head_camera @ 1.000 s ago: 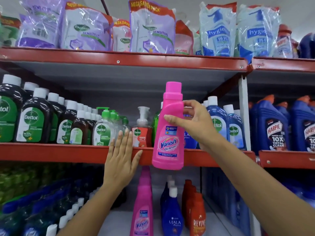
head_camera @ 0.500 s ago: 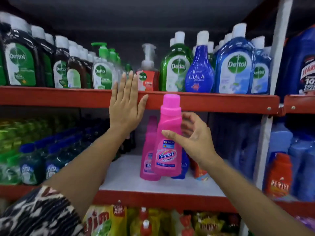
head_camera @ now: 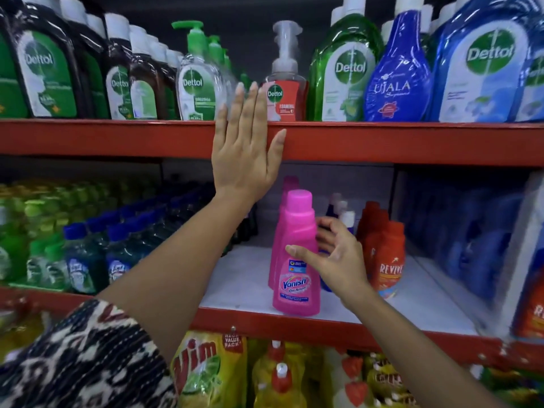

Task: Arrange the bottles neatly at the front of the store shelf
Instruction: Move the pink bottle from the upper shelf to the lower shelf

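The Vanish bottle [head_camera: 296, 260] stands upright at the front edge of the middle shelf [head_camera: 338, 326], with a second pink bottle [head_camera: 287, 187] directly behind it. Your right hand [head_camera: 338, 257] is spread, thumb across the bottle's waist, fingers curled loosely beside it; actual contact cannot be confirmed. Your left hand [head_camera: 244, 151] lies flat and empty against the upper shelf rail [head_camera: 412, 142]. Expect a stiff, smooth plastic body, probably weighty if full and top-heavy when nudged. Grasp at the narrowed waist above the label, not the cap [head_camera: 299, 198].
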Demonstrator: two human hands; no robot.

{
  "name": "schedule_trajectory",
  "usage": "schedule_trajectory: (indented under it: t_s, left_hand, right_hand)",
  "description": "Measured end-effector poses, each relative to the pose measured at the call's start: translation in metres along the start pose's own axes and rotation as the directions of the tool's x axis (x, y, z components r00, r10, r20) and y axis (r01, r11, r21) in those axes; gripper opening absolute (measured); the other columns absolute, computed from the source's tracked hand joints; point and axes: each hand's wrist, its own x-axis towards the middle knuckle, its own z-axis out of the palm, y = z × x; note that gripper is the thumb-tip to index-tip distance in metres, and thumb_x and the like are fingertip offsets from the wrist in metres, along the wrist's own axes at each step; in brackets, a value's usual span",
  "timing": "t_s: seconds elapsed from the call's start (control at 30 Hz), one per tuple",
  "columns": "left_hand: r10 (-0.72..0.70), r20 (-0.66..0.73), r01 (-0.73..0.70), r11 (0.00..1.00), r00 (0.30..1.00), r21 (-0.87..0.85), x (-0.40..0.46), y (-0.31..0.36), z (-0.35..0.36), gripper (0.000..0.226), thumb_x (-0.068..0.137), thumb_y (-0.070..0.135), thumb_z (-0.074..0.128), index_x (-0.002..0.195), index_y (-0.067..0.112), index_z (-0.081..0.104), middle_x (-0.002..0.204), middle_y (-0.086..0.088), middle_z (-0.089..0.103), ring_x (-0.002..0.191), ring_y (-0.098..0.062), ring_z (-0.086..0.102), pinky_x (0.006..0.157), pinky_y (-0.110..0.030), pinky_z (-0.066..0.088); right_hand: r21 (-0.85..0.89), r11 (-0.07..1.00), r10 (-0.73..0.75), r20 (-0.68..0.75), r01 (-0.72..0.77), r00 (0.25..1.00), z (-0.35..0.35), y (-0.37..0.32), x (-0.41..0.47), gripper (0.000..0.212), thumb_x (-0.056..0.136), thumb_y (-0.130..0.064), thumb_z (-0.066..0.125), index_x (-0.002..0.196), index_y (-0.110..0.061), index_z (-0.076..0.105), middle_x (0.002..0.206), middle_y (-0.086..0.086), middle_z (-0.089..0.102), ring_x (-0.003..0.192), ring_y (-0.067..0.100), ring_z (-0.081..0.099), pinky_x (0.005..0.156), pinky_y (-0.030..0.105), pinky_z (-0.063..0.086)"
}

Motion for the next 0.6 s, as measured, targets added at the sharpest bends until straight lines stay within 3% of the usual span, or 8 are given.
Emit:
schedule_trajectory:
  t_s: [0.2, 0.37, 0.6]
  left_hand:
    - [0.004, -0.002, -0.004, 1.000, 1.000, 0.014, 0.001, 0.000, 0.002, 0.065, 0.102, 0.045, 0.013, 0.145, 0.001, 0.036, 0.152, -0.013, 0.038, 0.143, -0.028, 0.029, 0.119, -0.045, 0.020]
    - [0.008, -0.016, -0.008, 1.000, 1.000, 0.026, 0.001, 0.000, 0.003, 0.066, 0.102, 0.044, 0.012, 0.144, 0.001, 0.038, 0.150, -0.012, 0.040, 0.142, -0.028, 0.031, 0.118, -0.045, 0.022]
    - [-0.003, -0.002, 0.003, 1.000, 1.000, 0.029, 0.000, 0.001, 0.000, 0.065, 0.102, 0.044, 0.014, 0.144, 0.001, 0.038, 0.151, -0.012, 0.040, 0.142, -0.028, 0.031, 0.118, -0.043, 0.019]
  right_hand:
    - [-0.012, 0.998, 0.055, 0.020, -0.054, 0.998, 0.011, 0.016, 0.002, 0.063, 0.061, -0.024, 0.088, 0.115, -0.018, 0.057, 0.107, -0.001, 0.072, 0.093, 0.010, 0.070, 0.087, 0.038, 0.057]
    - [0.008, 0.997, 0.075, 0.011, -0.075, 0.997, 0.013, 0.027, 0.003, 0.061, 0.062, -0.026, 0.087, 0.115, -0.022, 0.056, 0.108, -0.001, 0.071, 0.095, 0.012, 0.070, 0.089, 0.041, 0.057]
    - [-0.134, 0.990, -0.025, 0.045, 0.031, 0.999, 0.015, 0.032, -0.012, 0.067, 0.077, -0.044, 0.072, 0.135, -0.024, 0.046, 0.122, -0.004, 0.066, 0.106, 0.008, 0.065, 0.091, 0.040, 0.056]
